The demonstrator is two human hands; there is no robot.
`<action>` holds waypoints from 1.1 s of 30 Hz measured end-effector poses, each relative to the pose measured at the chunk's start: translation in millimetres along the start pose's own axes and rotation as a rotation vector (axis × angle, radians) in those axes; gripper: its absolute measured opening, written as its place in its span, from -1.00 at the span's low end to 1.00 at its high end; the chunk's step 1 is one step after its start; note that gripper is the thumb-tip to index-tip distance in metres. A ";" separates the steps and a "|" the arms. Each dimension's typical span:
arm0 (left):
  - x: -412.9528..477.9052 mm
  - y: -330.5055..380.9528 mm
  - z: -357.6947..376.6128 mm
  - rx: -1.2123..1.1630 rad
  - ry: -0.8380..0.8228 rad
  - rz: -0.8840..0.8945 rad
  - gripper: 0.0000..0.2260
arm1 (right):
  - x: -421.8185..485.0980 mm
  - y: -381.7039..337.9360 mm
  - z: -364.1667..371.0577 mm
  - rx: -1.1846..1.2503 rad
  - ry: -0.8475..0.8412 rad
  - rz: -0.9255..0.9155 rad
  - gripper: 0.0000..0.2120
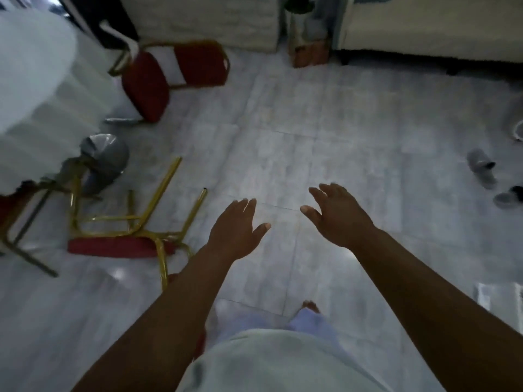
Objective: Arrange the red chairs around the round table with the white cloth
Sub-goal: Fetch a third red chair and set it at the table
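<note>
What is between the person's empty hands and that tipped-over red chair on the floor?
Nothing visible. The left hand and right hand are open over bare floor, and the tipped chair lies just to the left. A grey bin sits beyond it, beside the white-clothed table.

I see both my arms stretched forward, left hand (236, 232) and right hand (338, 215) empty, palms down, fingers spread, thumbs pointing inward toward each other.

Bare forearms, pale shirt (283, 363), light lavender trousers (308, 321).
</note>
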State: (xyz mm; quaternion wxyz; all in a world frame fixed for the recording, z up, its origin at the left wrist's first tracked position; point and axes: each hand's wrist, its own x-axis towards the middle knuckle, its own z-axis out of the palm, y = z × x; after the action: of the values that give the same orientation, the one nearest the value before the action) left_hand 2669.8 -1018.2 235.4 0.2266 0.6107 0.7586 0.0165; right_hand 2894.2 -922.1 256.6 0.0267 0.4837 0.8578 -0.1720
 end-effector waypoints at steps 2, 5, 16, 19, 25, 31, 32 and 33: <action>-6.9 -19.3 -5.7 -0.046 0.039 -0.116 -0.29 | 35.7 -17.5 -4.9 -0.024 -0.024 -0.124 -0.31; -29.4 -54.2 -7.7 -0.110 0.100 -0.296 -0.23 | 77.5 -60.7 -2.9 -0.026 -0.079 -0.281 -0.37; -113.2 -184.4 -9.3 -0.402 0.339 -0.800 -0.36 | 155.9 -260.6 33.2 -0.126 -0.236 -0.788 -0.39; -139.4 -211.9 -5.2 -0.435 0.399 -0.933 -0.35 | 167.7 -312.1 43.5 -0.180 -0.271 -0.899 -0.40; -184.6 -244.1 21.3 -0.552 0.427 -1.189 -0.32 | 182.2 -406.8 90.6 -0.241 -0.394 -1.186 -0.41; -224.9 -241.3 70.5 -0.723 0.405 -1.533 -0.28 | 184.8 -478.0 167.7 -0.369 -0.563 -1.457 -0.30; -226.8 -238.1 80.9 -0.745 0.398 -1.582 -0.28 | 184.6 -485.0 182.4 -0.393 -0.602 -1.480 -0.30; -227.1 -236.0 93.5 -0.764 0.384 -1.624 -0.29 | 184.7 -491.2 198.1 -0.407 -0.629 -1.506 -0.34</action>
State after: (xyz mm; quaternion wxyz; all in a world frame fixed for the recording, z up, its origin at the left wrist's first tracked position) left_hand 2521.4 -1313.7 153.8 0.2251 -0.2398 0.9223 0.2031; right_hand 2360.2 -1066.5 163.5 0.2293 -0.3026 0.9182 -0.1126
